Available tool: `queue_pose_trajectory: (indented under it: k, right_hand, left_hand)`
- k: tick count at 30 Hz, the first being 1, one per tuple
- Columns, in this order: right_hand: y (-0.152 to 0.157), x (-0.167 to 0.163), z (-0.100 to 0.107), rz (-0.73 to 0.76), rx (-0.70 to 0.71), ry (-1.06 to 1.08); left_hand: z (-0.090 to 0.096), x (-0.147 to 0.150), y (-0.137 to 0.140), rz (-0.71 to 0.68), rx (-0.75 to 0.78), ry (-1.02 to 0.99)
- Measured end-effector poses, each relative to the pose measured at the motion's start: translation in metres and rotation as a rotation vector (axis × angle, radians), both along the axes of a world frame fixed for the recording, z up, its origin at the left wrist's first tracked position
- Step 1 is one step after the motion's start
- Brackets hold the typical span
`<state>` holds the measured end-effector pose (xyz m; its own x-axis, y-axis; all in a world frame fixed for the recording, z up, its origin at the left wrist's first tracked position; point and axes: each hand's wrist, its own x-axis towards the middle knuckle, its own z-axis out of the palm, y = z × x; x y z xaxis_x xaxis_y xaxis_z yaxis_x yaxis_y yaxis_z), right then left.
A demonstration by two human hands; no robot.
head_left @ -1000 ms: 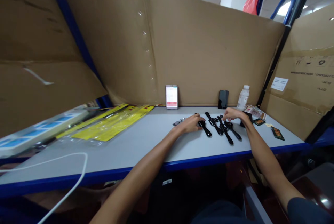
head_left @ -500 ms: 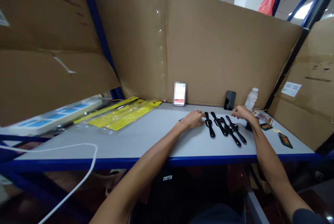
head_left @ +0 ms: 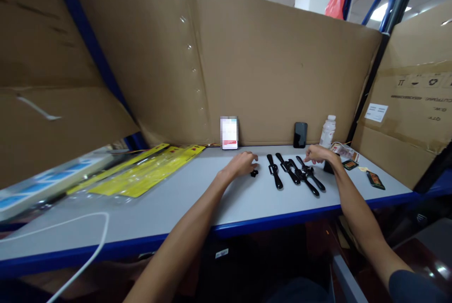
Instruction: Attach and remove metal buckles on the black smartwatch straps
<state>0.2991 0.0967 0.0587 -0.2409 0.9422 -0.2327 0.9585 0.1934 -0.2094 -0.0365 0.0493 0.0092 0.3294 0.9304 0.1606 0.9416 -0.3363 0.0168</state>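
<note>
Several black spokeshaves (head_left: 274,171) lie side by side on the grey tabletop, each with two handles and a middle frame. Left of them, my left hand (head_left: 243,164) hovers low with its fingers bent and apart. Just under its fingertips is a small black lobed piece (head_left: 254,172), perhaps a knob; whether I touch it is unclear. By the far end of the rightmost spokeshave (head_left: 310,173), my right hand (head_left: 317,153) has its fingers curled together in a pinch. What sits between those fingertips, if anything, is too small to make out.
Yellow packages (head_left: 151,171) with clear plastic lie at left beside a white-and-blue box (head_left: 45,180). A lit screen (head_left: 230,132), a dark phone (head_left: 300,134) and a bottle (head_left: 327,131) stand along the cardboard wall. Dark cards (head_left: 375,180) lie at right. A white cable (head_left: 102,237) crosses the front-left edge.
The whole view has shifted, with most things now further left. My left hand has drawn away leftward from the nearest spokeshave, and the small black piece shows beneath it. My right hand stays by the rightmost spokeshave.
</note>
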Motion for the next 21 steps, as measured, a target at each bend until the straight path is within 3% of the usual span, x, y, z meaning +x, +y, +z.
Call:
queue_pose_trajectory:
  k: [5,10,12,17,21]
  right_hand:
    - [-0.001,-0.019,-0.005,0.060,0.085,-0.019]
    - [0.000,-0.013,-0.001,-0.024,0.093,-0.051]
    - [-0.001,-0.002,0.002,-0.063,0.034,-0.060]
    - [-0.010,0.016,0.006,-0.061,-0.264,-0.072]
    - [-0.009,0.013,0.000,-0.051,-0.334,-0.092]
  left_hand:
    - [0.000,0.005,-0.003,-0.008,-0.021,0.013]
    - [0.003,0.003,-0.003,0.009,-0.009,-0.012]
    - [0.003,0.002,-0.003,0.011,-0.010,-0.020]
    - [0.002,0.004,-0.003,-0.019,0.017,-0.015]
    - [0.002,0.004,-0.003,-0.024,-0.006,0.024]
